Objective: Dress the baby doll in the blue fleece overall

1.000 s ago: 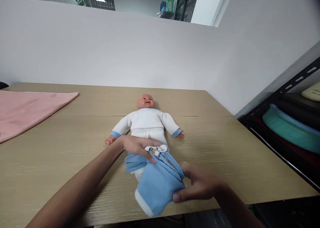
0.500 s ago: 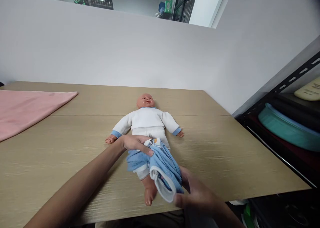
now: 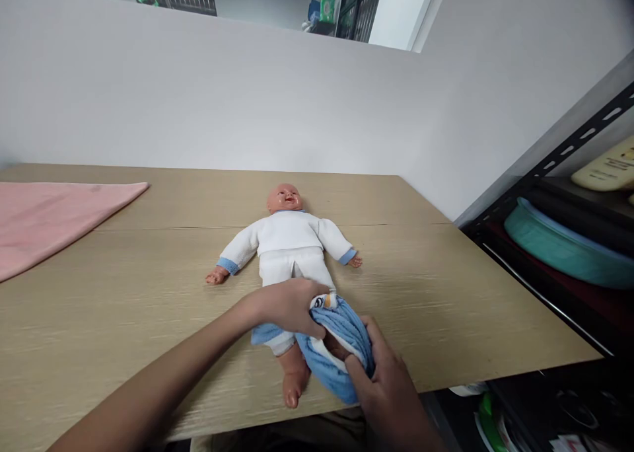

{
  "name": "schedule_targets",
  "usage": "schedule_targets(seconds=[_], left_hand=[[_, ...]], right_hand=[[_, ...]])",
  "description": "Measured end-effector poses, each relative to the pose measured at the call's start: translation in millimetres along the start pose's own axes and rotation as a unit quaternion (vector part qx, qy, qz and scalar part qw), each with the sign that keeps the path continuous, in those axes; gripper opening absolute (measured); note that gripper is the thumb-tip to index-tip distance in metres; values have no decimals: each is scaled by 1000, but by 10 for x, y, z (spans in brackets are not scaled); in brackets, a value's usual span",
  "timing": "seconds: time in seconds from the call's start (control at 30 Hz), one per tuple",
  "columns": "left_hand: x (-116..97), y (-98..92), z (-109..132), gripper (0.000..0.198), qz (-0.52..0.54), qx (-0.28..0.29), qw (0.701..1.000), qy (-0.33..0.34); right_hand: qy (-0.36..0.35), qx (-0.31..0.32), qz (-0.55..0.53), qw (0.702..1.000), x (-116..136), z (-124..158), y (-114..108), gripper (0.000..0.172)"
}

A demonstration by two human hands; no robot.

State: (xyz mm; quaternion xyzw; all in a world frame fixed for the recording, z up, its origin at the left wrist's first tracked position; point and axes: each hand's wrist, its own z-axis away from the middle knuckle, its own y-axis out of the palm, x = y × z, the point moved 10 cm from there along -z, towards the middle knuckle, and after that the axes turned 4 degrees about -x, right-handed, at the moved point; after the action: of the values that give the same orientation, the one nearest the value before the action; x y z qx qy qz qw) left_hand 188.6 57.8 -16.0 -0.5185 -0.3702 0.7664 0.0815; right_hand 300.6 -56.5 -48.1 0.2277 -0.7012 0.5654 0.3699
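A baby doll (image 3: 287, 234) lies face up on the table, head away from me, in a white long-sleeved top with blue cuffs and white bottoms. Blue terry pants (image 3: 349, 326) with white trim are around its lower legs. On the left, one bare foot (image 3: 296, 379) sticks out below the cloth; the doll's other foot is mostly hidden inside the bunched pant leg. My left hand (image 3: 292, 304) grips the upper edge of that leg near a small printed patch. With thumb at the opening and fingers around the outside, my right hand (image 3: 384, 373) pinches its right side.
A pink cloth (image 3: 64, 221) lies at the left of the wooden table (image 3: 173, 260). At the right stands a black shelf rack with a teal basin (image 3: 564, 250) and a pale yellow bottle (image 3: 604, 164). Behind the table rises a white wall (image 3: 247, 102).
My left hand has shifted right along the pants. The right pant leg is now more bunched, its opening turned upward, and my right hand's thumb has moved up to the opening's edge.
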Motion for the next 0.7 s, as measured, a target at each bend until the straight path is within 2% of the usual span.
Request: schedule_targets(seconds=[0.1, 0.17, 0.27, 0.33, 0.4, 0.47, 0.6, 0.7], left_hand=[[13, 25, 26, 32, -127, -41, 991, -29], [-23, 86, 48, 39, -170, -42, 984, -23], [-41, 189, 79, 57, -208, -30, 977, -20], [-1, 263, 91, 68, -210, -10, 977, -29], [42, 310, 86, 73, -186, 7, 982, -31], [66, 314, 65, 70, -127, 18, 992, -21], [14, 182, 20, 65, 56, 19, 997, 41], [8, 60, 23, 70, 135, 27, 989, 58]], right_hand=[[16, -36, 66, 997, -146, 112, 1, 49], [-10, -63, 96, 993, -186, 155, -4, 43], [-35, -73, 72, 994, -309, 188, 31, 37], [17, -47, 21, 999, -527, 198, 117, 41], [79, -12, -48, 996, -723, 219, 243, 40], [113, 3, -136, 984, -807, 228, 345, 37], [120, -26, -301, 946, -741, 186, 400, 47], [89, -41, -356, 929, -596, 124, 344, 51]])
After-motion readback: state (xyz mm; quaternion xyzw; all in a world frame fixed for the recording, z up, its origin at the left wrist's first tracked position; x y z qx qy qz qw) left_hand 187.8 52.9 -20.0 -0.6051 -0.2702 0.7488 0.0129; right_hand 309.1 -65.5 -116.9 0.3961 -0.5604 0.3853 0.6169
